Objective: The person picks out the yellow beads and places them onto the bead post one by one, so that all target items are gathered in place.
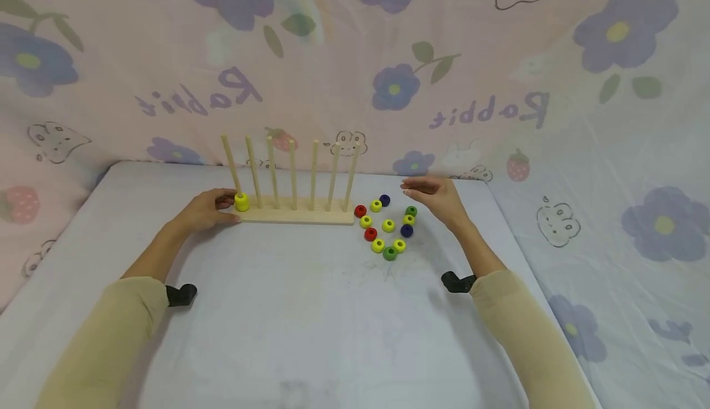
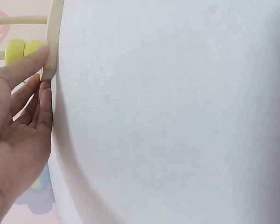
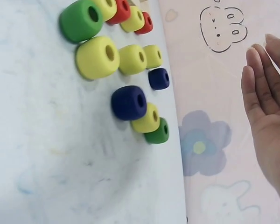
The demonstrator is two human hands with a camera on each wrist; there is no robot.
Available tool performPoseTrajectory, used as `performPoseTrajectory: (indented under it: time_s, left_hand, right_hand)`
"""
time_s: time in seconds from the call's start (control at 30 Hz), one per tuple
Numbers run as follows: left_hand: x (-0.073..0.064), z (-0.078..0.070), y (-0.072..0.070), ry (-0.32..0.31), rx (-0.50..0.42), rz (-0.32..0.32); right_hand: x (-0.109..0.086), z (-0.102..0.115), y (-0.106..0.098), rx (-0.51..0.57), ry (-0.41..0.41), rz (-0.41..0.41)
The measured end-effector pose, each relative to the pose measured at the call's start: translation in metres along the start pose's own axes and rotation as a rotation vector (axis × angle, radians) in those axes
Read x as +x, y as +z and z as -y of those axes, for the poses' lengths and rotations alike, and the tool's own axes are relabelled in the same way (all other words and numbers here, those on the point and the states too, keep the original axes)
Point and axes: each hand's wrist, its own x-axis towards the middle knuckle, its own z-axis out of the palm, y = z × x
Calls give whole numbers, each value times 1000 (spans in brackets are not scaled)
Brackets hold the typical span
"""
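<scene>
A wooden peg rack (image 1: pixel 299 216) with a row of several upright pegs stands toward the back of the table. Two yellow beads (image 2: pixel 21 50) are stacked on its leftmost peg. My left hand (image 1: pixel 204 213) grips the left end of the base, thumb along the front and fingers at the end and behind. To the rack's right lie loose beads: yellow (image 1: pixel 388 225), red (image 1: pixel 370 234), green (image 1: pixel 390 253) and dark blue (image 3: pixel 129 102), holes facing up. Up and to the right of them, my right hand (image 1: pixel 438 198) hovers with extended fingers and nothing in its grasp.
A white cloth covers the table (image 1: pixel 310 323). Behind it hangs a pale curtain (image 1: pixel 333 45) printed with flowers and rabbits, close to the rack. Black wrist mounts (image 1: pixel 182 295) show on both forearms.
</scene>
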Motion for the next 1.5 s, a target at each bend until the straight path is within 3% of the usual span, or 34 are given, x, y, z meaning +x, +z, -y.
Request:
performPoseTrajectory:
  time_s: [0.17,0.43,0.7,1.03,1.5]
  left_hand:
    - [1,-1,1,-5,-5,7]
    - [3,3,3,-16,-22,14]
    - [1,0,6,-19,-14,19]
    - [-2,2,6,-20,-13,1]
    - [-3,-4,1,-17,-7,-2]
  right_hand:
    - [-5,-33,-5,2,34,-25]
    - [-16,-60,-9,-39,44,-51]
    - [-35,-53,-7,-110,108,-56]
    - [-33,-100,-7,-96,116,-82]
    - [-32,-111,-2,-158,211,-65]
